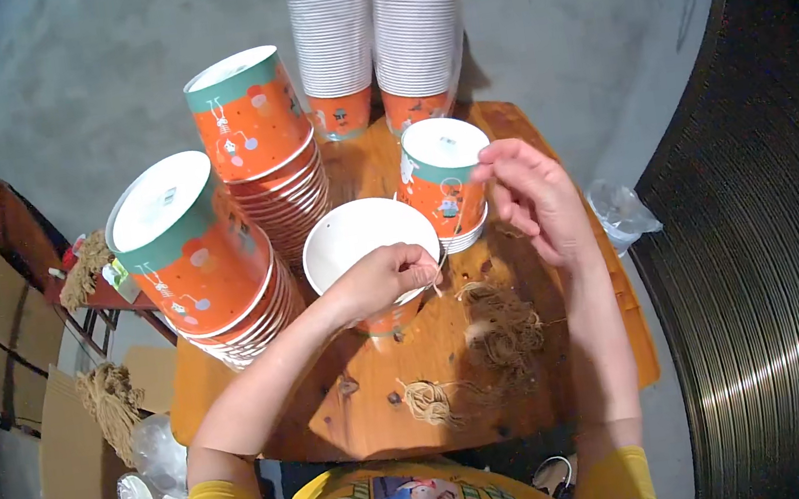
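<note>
An open paper bucket [357, 230], white inside, stands upright in the middle of the wooden table. My left hand [385, 280] is closed at its near right rim, pinching a piece of twine [438, 283] whose pale end shows by the thumb. My right hand [536, 196] is raised to the right, with thumb and forefinger pinched together. A thin strand seems to run from those fingertips down to the left hand. Beyond the left fingers stands a short stack of upturned orange and green buckets [447, 188]. On the table lie a tangled twine pile [501, 327] and a smaller pale twine coil [428, 402].
Two tall stacks of upturned orange buckets [194, 261] [251, 118] stand at the left. Bagged white cup stacks [331, 36] [416, 30] rise at the table's back edge. Left of the wooden table [342, 429] are cardboard [75, 464] and twine bundles [109, 404]. A ribbed dark surface [760, 303] lies right.
</note>
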### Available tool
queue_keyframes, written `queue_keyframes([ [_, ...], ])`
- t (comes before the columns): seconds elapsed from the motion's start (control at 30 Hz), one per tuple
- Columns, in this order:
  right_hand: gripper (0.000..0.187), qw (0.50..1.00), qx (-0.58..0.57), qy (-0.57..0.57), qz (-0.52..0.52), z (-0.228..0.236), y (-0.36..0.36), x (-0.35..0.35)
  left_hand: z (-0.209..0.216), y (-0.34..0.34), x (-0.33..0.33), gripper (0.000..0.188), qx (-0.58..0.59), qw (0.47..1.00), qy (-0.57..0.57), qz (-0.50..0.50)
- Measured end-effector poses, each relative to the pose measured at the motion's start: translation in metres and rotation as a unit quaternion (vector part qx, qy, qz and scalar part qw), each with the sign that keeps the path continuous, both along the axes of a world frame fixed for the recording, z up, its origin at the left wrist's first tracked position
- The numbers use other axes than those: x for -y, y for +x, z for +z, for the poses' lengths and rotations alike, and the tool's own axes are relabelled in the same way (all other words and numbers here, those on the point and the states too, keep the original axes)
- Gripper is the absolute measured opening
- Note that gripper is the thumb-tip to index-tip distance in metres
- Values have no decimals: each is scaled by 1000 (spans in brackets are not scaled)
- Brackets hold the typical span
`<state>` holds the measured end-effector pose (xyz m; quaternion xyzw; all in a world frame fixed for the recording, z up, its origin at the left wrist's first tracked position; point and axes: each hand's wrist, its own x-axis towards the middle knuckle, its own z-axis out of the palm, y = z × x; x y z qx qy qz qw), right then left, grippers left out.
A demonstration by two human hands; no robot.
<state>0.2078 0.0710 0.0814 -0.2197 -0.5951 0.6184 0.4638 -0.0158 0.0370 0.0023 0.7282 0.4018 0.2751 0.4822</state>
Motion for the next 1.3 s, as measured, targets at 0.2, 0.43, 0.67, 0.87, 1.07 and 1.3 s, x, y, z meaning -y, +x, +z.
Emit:
queue_keyframes([
  [0.2,15,998,36,42,-20,-8,-18,0,-2,1,-3,21,14,1000,-24,13],
  [0.43,14,997,17,-1,-74,-29,-26,-9,7,6,2,22,29,997,-73,-9],
  [0.67,15,999,-35,31,25,-4,-34,9,0,6,1,22,56,997,-55,-5],
  [0.87,15,996,50,32,-66,-36,-34,-19,1,8,2,18,49,997,-47,-23],
  [1.07,15,992,45,-14,-117,-56,-9,-22,1,13,2,21,38,997,-73,-11],
  [1.3,12,1000,6,27,-6,-22,-26,2,-1,17,2,21,64,996,-63,2],
])
